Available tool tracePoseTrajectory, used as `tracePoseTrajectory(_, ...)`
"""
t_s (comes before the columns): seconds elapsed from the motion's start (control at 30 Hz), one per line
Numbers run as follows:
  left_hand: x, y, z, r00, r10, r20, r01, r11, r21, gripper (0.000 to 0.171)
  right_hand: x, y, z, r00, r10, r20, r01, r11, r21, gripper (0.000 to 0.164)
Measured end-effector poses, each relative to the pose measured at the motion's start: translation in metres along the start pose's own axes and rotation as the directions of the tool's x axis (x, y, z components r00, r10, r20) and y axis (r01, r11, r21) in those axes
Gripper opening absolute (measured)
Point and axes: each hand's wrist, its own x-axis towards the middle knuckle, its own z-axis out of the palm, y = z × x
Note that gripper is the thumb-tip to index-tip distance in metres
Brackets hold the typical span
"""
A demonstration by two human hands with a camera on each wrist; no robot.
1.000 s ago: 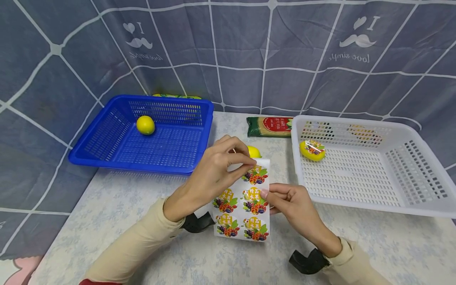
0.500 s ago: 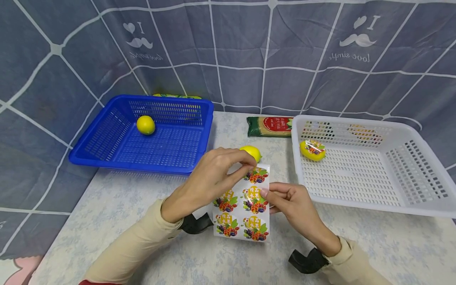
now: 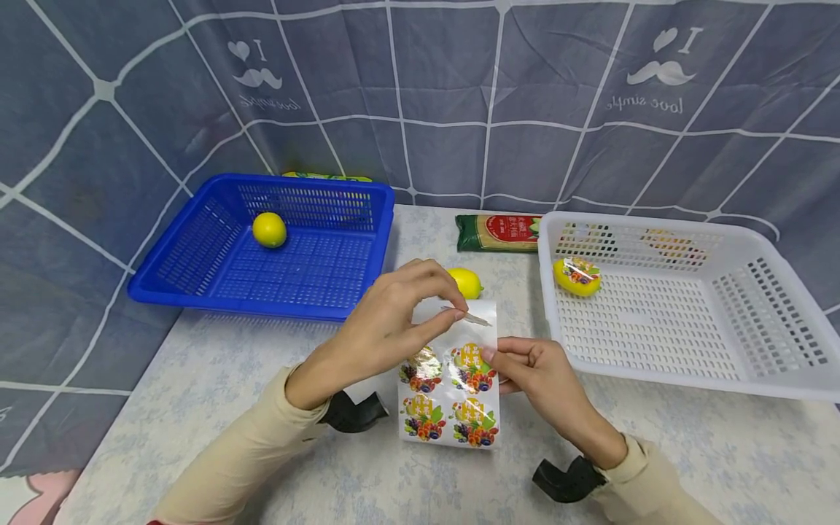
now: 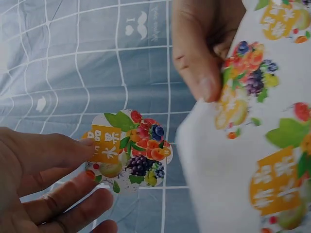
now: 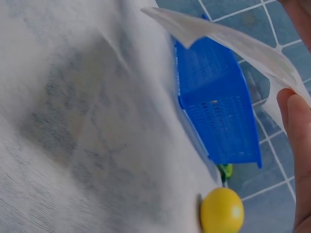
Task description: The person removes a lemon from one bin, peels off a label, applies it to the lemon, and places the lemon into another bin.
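Note:
Between thumb and forefinger, my left hand (image 3: 394,310) pinches a loose fruit sticker (image 4: 138,150), seen nearly edge-on in the head view. The left wrist view shows its printed face, with berries, grapes and yellow lettering, apart from the sheet. My right hand (image 3: 541,375) grips the right edge of the white sticker sheet (image 3: 482,310), thumb on the front. Several stickers remain on the lower part of the sheet; its upper part is bare at the right. Just behind the sheet a yellow lemon (image 3: 467,283) lies on the table, also low in the right wrist view.
A blue basket (image 3: 308,310) at the left holds one lemon (image 3: 269,230). The white basket (image 3: 695,383) at the right holds a lemon (image 3: 577,277) bearing a fruit sticker. A green-and-red packet (image 3: 499,233) lies behind, beside the white basket. Grid-patterned cloth hangs at the back.
The top right sticker has come off the sheet and is now in my left hand's pinch. My right hand has stayed nearly still on the sheet.

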Motion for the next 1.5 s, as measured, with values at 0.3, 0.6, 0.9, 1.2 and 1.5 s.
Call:
tracePoseTrajectory(0.3, 0.004, -0.014, -0.004, 0.997, -0.074, 0.001, 0.074, 0.994, -0.076, 0.004, 0.001, 0.021, 0.005, 0.994, 0.060, 0.094, -0.061, 0.998, 0.009, 0.037)
tracePoseTrajectory(0.6, 0.013, -0.028, -0.007, 0.983, -0.177, 0.049, 0.181, 0.979, -0.096, 0.007, -0.002, 0.049, 0.007, 0.972, 0.157, 0.177, -0.170, 0.984, 0.060, 0.036)
tracePoseTrajectory(0.9, 0.015, -0.036, -0.006, 0.966, -0.247, 0.076, 0.253, 0.964, -0.081, 0.008, -0.003, 0.054, 0.003, 1.000, 0.009, -0.003, -0.009, 0.844, -0.536, 0.037)
tracePoseTrajectory(1.2, 0.017, -0.043, -0.006, 0.961, -0.263, 0.083, 0.268, 0.961, -0.061, 0.008, 0.032, 0.042, 0.001, 0.980, -0.186, -0.072, 0.116, 0.827, -0.550, 0.055)
tracePoseTrajectory(1.5, 0.020, -0.048, -0.006, 0.953, -0.285, 0.102, 0.291, 0.956, -0.047, 0.009, 0.093, 0.027, 0.000, 0.986, -0.114, -0.118, 0.043, 0.874, -0.484, 0.081)
